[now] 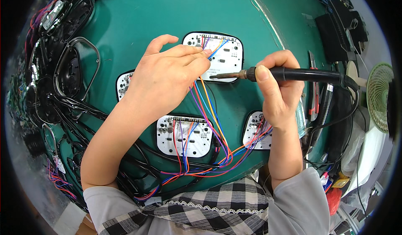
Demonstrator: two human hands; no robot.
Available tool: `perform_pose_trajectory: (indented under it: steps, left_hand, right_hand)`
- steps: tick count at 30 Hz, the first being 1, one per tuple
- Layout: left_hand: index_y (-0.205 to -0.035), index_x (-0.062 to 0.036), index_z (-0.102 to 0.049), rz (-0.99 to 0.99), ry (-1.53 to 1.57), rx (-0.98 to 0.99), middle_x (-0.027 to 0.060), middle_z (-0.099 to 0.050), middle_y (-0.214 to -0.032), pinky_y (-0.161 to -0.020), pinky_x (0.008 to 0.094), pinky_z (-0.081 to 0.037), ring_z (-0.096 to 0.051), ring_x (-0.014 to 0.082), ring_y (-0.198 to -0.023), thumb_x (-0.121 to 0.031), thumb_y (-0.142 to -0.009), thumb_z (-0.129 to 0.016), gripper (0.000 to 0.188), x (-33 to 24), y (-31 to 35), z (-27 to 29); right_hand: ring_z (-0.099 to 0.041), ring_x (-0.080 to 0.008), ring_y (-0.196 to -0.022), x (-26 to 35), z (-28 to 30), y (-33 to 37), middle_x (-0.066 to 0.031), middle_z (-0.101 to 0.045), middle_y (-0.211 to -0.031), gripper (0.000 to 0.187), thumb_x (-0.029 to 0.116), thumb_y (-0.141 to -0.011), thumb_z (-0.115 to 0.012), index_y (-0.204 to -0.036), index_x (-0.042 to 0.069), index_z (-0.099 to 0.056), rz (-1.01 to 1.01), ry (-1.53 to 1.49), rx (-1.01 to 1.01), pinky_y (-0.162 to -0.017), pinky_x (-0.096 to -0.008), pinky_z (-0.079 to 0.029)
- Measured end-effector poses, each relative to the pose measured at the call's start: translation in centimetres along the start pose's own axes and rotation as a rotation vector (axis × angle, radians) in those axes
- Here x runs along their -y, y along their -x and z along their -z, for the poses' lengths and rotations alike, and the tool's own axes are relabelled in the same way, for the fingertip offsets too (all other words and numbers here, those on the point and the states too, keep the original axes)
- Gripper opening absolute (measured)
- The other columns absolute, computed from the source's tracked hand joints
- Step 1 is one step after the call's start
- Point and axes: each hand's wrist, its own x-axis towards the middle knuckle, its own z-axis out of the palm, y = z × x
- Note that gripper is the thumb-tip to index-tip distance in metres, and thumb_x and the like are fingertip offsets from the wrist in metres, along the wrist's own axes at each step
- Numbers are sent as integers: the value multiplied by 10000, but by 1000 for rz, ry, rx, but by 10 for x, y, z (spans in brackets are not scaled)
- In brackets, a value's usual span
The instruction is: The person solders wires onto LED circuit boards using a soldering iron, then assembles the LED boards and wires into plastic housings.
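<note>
A white circuit board with a black rim (pixel 232 67) lies on the green mat at the upper middle. Coloured wires (pixel 205 105) run up to its top edge, where red, purple, orange and blue ends meet the row of contacts. My left hand (pixel 165 78) presses over the board's left part, fingers together on these wires and the little finger side hidden beneath. In my right hand (pixel 281 88) is a soldering iron (pixel 314 74), its handle gripped between thumb and fingers. The iron's tip points left, over the board's lower edge.
Similar wired boards lie nearer me, one in the middle (pixel 184 145) and one at right (pixel 253 128); another (pixel 122 84) is partly behind my left arm. Black cables and housings (pixel 69 67) crowd the left. A red cutter knife (pixel 313 96) and green fan (pixel 380 96) are at right.
</note>
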Motion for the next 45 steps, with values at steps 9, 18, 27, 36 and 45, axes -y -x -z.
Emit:
perform_pose_trajectory:
  steps: [9,18,27,36,45]
  left_hand:
    - [-920,-115,-613,15,-1,-29,-3,-683,-1056,-945,390,-366,-606,149,-1030,-54,-755,-628,177,-3,-2,-1]
    - [-900,-120,-612,11,-45,-26,-55,-682,-960,-853,342,-390,-576,133,-863,-106,-769,-615,132,-5,-4,-1]
    - [-895,-108,-607,-3,-30,1,-49,-688,-1000,-786,303,-400,-560,133,-794,-100,-764,-611,131,-3,-7,-1]
    - [-861,-112,-581,-66,-102,-3,-43,-676,-1074,-757,285,-392,-556,120,-786,-106,-779,-580,81,-2,-5,-1]
    - [-910,-102,-560,-30,-56,-16,-19,-678,-1090,-677,302,-367,-489,161,-694,-58,-735,-616,189,-3,-4,-2]
  right_hand:
    - [-446,-34,-608,3,2,-1,14,-530,-708,113,84,-891,-619,-894,16,-529,33,-4,-65,-532,-191,-340]
    - [-409,-32,-634,-8,31,-10,23,-490,-713,120,108,-905,-608,-902,11,-538,-22,-36,-327,-557,-182,-317]
    - [-402,-36,-624,-12,32,-11,25,-490,-707,134,120,-902,-613,-890,10,-537,-36,35,-266,-549,-190,-316]
    - [-401,-35,-621,-13,32,-11,25,-487,-702,127,113,-901,-608,-892,8,-537,-36,13,-266,-544,-189,-314]
    - [-346,-14,-537,-14,28,-13,31,-463,-662,157,162,-904,-614,-872,37,-523,3,57,-286,-475,-172,-241]
